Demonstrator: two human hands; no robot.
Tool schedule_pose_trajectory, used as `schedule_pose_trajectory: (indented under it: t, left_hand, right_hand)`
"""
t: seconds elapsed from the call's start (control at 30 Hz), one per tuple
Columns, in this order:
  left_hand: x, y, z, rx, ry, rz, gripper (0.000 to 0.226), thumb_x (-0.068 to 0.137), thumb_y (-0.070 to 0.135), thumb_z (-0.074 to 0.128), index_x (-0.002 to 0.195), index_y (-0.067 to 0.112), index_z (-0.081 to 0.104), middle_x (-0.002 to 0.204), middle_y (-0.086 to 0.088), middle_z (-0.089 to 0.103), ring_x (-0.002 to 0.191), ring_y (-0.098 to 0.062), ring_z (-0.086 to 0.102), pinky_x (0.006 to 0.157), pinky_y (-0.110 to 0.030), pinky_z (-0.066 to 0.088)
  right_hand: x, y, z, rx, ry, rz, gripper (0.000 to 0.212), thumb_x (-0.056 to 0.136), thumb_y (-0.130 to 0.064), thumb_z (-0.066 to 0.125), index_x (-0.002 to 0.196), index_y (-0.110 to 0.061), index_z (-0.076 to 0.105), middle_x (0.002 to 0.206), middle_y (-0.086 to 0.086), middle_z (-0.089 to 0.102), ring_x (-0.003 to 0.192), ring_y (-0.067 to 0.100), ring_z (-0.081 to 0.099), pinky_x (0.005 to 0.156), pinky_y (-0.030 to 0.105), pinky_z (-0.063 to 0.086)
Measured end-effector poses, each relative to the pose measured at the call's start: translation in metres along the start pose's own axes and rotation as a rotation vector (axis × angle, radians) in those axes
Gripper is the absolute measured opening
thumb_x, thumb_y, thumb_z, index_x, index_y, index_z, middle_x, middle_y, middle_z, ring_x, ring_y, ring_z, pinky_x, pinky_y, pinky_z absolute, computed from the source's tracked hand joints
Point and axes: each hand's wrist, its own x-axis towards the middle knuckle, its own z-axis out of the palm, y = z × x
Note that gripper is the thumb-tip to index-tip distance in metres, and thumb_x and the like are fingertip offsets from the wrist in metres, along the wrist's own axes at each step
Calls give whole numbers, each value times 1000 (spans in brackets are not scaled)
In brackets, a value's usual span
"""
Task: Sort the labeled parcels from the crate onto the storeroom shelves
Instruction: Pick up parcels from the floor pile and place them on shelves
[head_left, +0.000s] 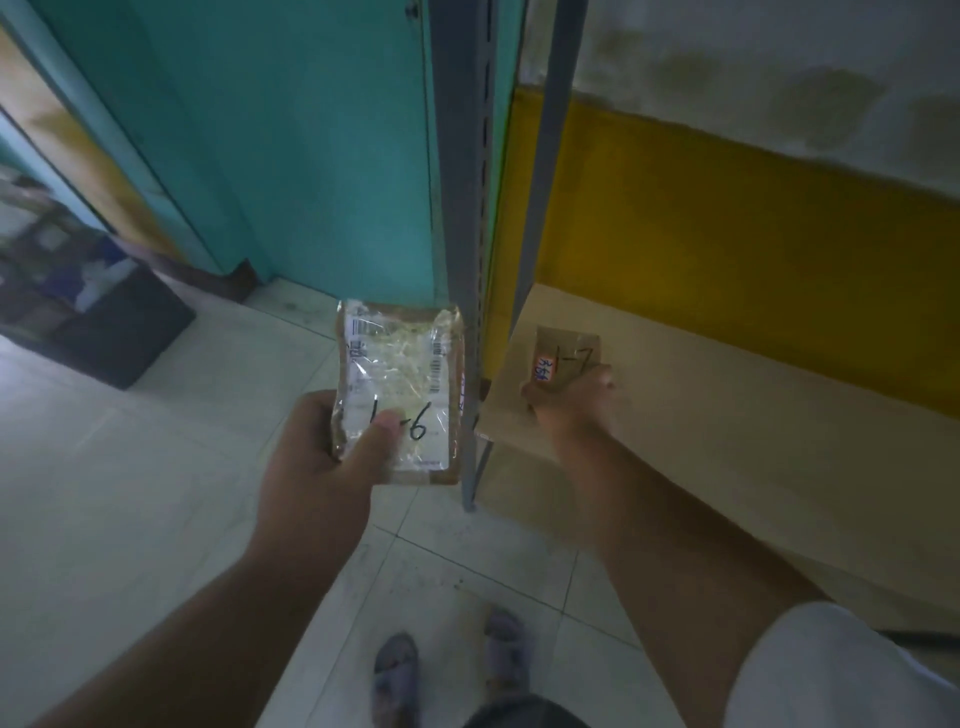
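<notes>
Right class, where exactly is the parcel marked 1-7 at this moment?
In the head view, the parcel marked 1-7 sits right of centre in the right hand, on the cardboard-lined shelf just past the grey shelf upright.

Parcel (400, 392): brown, white label, black "1-6". Small parcel (566, 358): tan, black "1-7", orange tag. Shelf board (727, 415): beige. Upright (465, 208): grey. Wall band (727, 234): yellow. Door (311, 130): teal.
</notes>
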Motion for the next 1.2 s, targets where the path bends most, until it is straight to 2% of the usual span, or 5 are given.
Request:
schedule_pose_trajectory:
  t: [0.33,0.5,0.6,0.93,1.2]
  left_hand:
    - [-15,-3,36,-35,71,-16,28,84,59,63,99,35,58,93,6,72,85,-15,71,78,-44,57]
    - [-34,19,28,-28,-14,-1,42,76,64,58,103,33,58,92,7,73,82,-13,71,76,-45,59]
    - [-42,31,20,-13,-104,68,27,87,51,65,104,32,58,92,8,72,83,-11,70,75,-44,58]
    - [-63,85,-36,-114,-476,448,38,86,54,64,114,30,54,97,14,70,87,0,67,74,-27,54]
    - [-61,168,-73,-33,-312,856,60,72,66,52,124,38,42,108,17,55,97,4,54,78,-19,45]
  right_hand:
    - [-7,3,-21,-165,-62,-167,100,81,-65,64,152,-6,27,153,16,37,137,35,38,111,43,34]
    - [-110,-12,-109,405,-291,-542,54,92,-61,52,131,-25,49,104,-14,68,95,-3,64,81,19,53]
    - [-151,-17,-139,543,-456,-576,80,80,-62,66,147,-35,32,110,-15,69,101,5,69,86,30,58]
    - [-258,-47,-216,444,46,-644,55,84,-26,79,128,-36,49,92,-6,68,73,9,70,61,28,61]
    - [-294,-116,-323,420,208,-758,45,85,-29,78,122,-42,54,96,-4,71,79,17,74,74,45,62]
